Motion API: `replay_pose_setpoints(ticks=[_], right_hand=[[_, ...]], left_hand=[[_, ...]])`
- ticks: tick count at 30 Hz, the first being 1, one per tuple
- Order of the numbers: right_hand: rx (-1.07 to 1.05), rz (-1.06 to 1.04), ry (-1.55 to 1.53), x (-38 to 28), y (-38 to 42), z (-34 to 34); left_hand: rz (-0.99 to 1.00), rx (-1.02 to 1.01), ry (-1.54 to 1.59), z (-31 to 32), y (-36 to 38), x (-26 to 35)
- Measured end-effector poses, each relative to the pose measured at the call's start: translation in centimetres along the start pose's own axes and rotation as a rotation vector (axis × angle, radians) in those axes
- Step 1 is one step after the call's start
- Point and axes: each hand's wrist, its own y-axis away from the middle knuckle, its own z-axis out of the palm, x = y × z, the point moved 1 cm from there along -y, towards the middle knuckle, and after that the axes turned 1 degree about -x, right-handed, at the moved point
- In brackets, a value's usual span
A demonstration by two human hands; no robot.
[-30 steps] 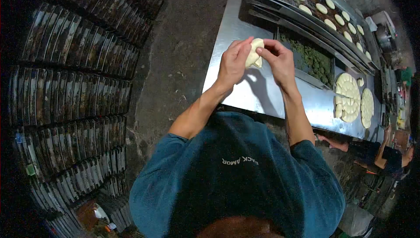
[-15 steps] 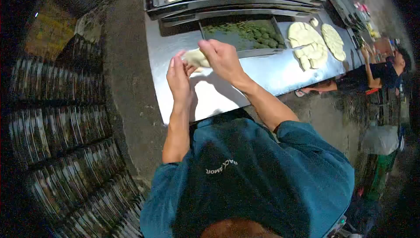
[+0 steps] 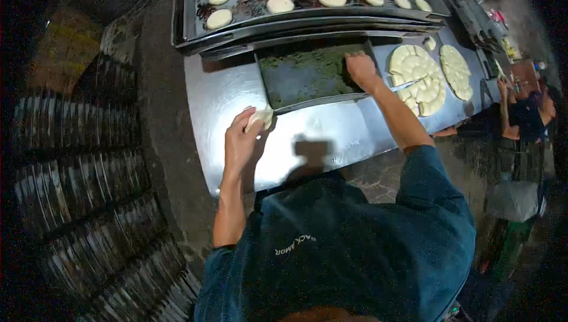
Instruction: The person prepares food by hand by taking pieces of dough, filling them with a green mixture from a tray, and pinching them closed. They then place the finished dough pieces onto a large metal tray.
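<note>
My left hand (image 3: 241, 138) holds a small piece of pale dough (image 3: 261, 119) over the metal table, close to the near left corner of a tray of green filling (image 3: 307, 70). Inside that tray's right part is my right hand (image 3: 362, 71), its fingers curled down at the green filling; what they hold, if anything, is hidden. Just right of the tray lie cut pale dough pieces bunched in rounds (image 3: 414, 65), with another oval bunch (image 3: 455, 72) beyond them.
Behind the filling tray, a stacked baking tray (image 3: 248, 23) bears several flat dough rounds (image 3: 280, 5). The steel table (image 3: 222, 94) runs along the front. Racks of stacked trays (image 3: 77, 121) stand at the left. Another person (image 3: 526, 115) is at the far right.
My right hand has left the dough and moved right into the filling tray. The dough stays in my left hand, now lower. The view has shifted, showing more of the baking tray.
</note>
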Motion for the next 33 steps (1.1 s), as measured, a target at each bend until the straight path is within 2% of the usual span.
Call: replay_pose_setpoints(ticks=[2,4,5,6,8,10,12,13,15,16,18,19,20,21,22,23,24,26,27,28,30,32,33], right_hand=[[0.012,0.069,-0.159,-0.1,0.7,0.0],[0.123,0.112,-0.409,-0.5,1.4,-1.2],[0.077,0.199,-0.822,-1.4,1.5,-2.6],[0.063,0.177,-0.838,-3.1,2.0,-4.6],[0.000,0.197,-1.561,-8.1,3.8,-9.1],[-0.034,0.091,-1.653,-13.0,5.9,-12.2],[0.187,-0.067,-1.316,-17.3,6.7,-11.9],[0.195,-0.080,-1.318,-17.7,6.7,-12.3],[0.130,-0.156,-1.105,-18.8,6.5,-13.2],[0.155,-0.164,-1.284,-19.0,6.1,-12.3],[-0.045,0.026,-1.504,-19.3,5.1,-12.1],[-0.385,0.132,-1.707,-19.8,4.9,-12.9],[-0.377,0.101,-1.707,-20.4,4.7,-13.1],[-0.445,0.131,-1.822,-21.2,4.8,-13.0],[-0.519,0.160,-1.932,-22.1,4.9,-13.3],[-0.373,0.191,-1.910,-22.7,5.2,-14.0],[-0.374,0.167,-1.903,-23.5,5.9,-14.5],[0.220,-0.199,-1.261,-25.1,8.3,-16.2],[0.361,-0.358,-1.066,-25.8,9.7,-17.4],[0.492,-0.504,-0.861,-26.3,11.0,-19.0],[0.438,-0.480,-0.770,-26.1,11.7,-18.6],[0.497,-0.514,-0.604,-24.7,11.4,-20.8],[0.492,-0.561,-0.697,-23.9,11.4,-22.7]], left_hand=[[-0.305,-0.049,0.151,0.6,-0.2,0.6],[-0.349,-0.020,0.633,1.9,-0.7,-0.1],[-0.385,-0.018,0.720,2.2,-0.9,-0.2],[-0.413,-0.023,0.810,2.6,-1.0,-0.3],[-0.433,-0.007,0.781,3.4,-1.4,-0.3],[-0.435,-0.027,0.909,4.3,-1.7,-0.5],[-0.366,-0.009,1.071,4.9,-1.3,0.3],[-0.318,-0.003,1.076,4.6,-1.0,0.8],[-0.300,0.025,1.110,3.6,-0.3,0.4],[-0.300,0.039,1.143,2.9,0.2,0.2],[-0.277,0.007,1.084,1.5,1.1,0.2],[-0.236,0.010,1.028,1.3,1.4,0.0],[-0.193,0.013,0.971,1.0,1.7,0.2],[-0.185,-0.050,1.037,0.4,2.2,0.4],[-0.145,-0.022,0.966,-0.3,2.6,1.0],[-0.146,0.015,0.912,-0.9,2.8,0.8],[-0.154,0.053,0.863,-1.2,3.0,0.3],[-0.126,0.131,0.862,-1.2,3.0,-0.3],[-0.114,0.189,0.856,-1.1,3.1,-0.6],[-0.108,0.121,0.947,-1.0,3.4,-0.5],[-0.163,-0.024,1.111,-1.7,5.7,3.7],[-0.081,-0.137,1.030,-1.7,7.3,3.9],[-0.016,-0.126,0.837,-2.4,8.4,4.3]])
